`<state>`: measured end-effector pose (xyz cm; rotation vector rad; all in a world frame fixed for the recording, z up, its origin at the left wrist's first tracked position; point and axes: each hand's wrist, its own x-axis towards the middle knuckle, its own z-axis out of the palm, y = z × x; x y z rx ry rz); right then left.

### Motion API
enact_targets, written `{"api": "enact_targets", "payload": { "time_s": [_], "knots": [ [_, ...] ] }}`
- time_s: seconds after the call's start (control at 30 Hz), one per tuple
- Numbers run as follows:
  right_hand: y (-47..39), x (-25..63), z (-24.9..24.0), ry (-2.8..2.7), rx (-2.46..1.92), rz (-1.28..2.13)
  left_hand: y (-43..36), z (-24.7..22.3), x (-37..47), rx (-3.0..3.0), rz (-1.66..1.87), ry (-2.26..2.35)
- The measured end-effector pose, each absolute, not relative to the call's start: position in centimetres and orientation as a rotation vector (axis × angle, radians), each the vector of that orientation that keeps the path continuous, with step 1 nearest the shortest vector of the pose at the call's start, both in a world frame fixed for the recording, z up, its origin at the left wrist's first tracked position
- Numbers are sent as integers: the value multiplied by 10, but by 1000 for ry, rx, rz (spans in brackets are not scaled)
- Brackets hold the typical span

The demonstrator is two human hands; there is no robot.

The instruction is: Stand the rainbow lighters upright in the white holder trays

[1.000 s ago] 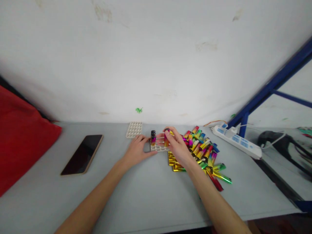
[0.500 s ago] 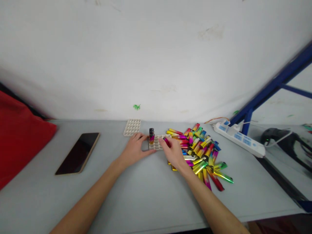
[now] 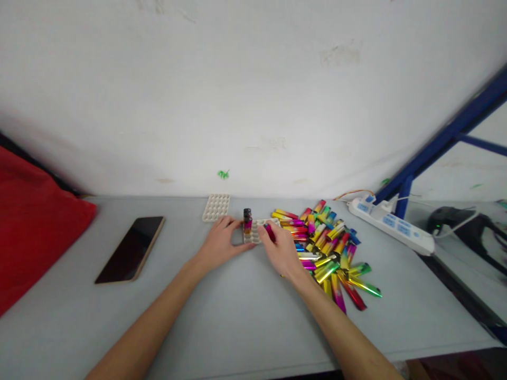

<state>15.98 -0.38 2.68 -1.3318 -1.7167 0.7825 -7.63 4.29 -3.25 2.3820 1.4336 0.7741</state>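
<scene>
A white tray (image 3: 256, 237) with rows of round sockets lies on the table between my hands. Several lighters (image 3: 247, 224) with black tops and purple-gold bodies stand upright in its left end. My left hand (image 3: 221, 241) grips that end, fingers at the far side and thumb along the near edge. Over the tray, my right hand (image 3: 282, 250) pinches a magenta lighter (image 3: 270, 232) between thumb and fingers; its lower end is hard to make out. Beside my right hand spreads a heap of shiny multicoloured lighters (image 3: 328, 245), partly covered by the hand.
A second socketed tray (image 3: 216, 207) lies near the wall. To the left are a dark phone (image 3: 130, 250) and a red cloth (image 3: 39, 227). A white power strip (image 3: 392, 226) with cords sits at right, beside a blue metal frame (image 3: 431, 150) and a black device (image 3: 455, 227).
My right hand still pinches the lighter over the tray, with only a slight shift. The lighters in the tray's left end and my left hand look nearly unchanged; the whole view has drifted a little.
</scene>
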Motion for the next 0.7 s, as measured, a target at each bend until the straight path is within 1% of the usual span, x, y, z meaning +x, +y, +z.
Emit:
{"api": "enact_targets", "payload": {
  "time_s": [0.13,0.33,0.53,0.7],
  "knots": [
    [-1,163,22,-1744,-1281,750,43,-33,-75,2391,790,1432],
    [4,170,16,-1880,-1243,451,42,-33,-74,2398,805,1423],
    [7,168,8,-2004,-1320,484,41,-33,-71,2396,799,1444],
    [8,160,11,-2143,-1372,433,39,-31,-69,2388,808,1436]
  ]
}}
